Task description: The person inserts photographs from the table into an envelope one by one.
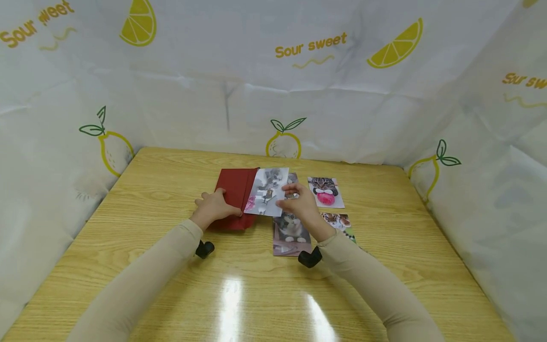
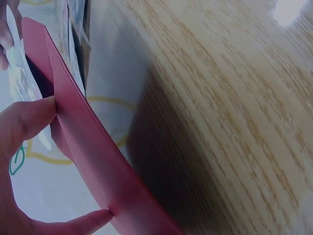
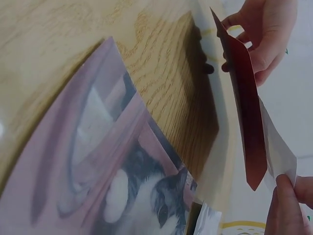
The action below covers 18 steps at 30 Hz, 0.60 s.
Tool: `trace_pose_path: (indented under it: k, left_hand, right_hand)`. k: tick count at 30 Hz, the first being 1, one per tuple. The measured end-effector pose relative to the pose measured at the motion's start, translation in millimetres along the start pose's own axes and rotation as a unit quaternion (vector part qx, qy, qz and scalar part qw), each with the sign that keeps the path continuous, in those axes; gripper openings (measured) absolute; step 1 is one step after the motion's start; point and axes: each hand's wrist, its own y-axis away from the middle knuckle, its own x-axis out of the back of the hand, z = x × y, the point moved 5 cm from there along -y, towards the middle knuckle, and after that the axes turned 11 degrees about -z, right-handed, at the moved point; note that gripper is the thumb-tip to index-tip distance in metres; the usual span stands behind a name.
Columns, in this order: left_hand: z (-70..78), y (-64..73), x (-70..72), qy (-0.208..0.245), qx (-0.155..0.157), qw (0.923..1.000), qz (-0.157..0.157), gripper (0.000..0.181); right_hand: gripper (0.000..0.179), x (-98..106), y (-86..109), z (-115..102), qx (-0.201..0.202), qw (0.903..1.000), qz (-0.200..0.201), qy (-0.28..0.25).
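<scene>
My left hand point(image 1: 214, 208) grips a red envelope point(image 1: 232, 183), thumb and fingers on its edges. In the right wrist view the envelope point(image 3: 248, 117) is tilted and casts a shadow on the wood below. A picture card point(image 1: 269, 190) with grey animals and a pink flower is pinched by its right edge between the thumb and fingers of my right hand point(image 1: 304, 208). The card's left edge is at the envelope's mouth, beside the dark gap that shows in the left wrist view. Below my right hand lies a cat picture point(image 1: 292, 237), partly covered.
Right of my right hand lie a card of a cat with a pink ball point(image 1: 325, 192) and a tiger card point(image 1: 344, 223), half hidden by the wrist. The wooden table point(image 1: 171, 294) meets white curtains point(image 1: 192, 109) printed with lemons at the back and sides.
</scene>
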Motion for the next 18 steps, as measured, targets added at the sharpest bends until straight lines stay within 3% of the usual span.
trace_pose_path:
  k: [18]
  left_hand:
    - [1.0,-0.9,-2.0,0.001,0.003,1.0,-0.004,0.093]
  right_hand:
    - [0.041,-7,-9.7,0,0.016,0.9994,0.015,0.028]
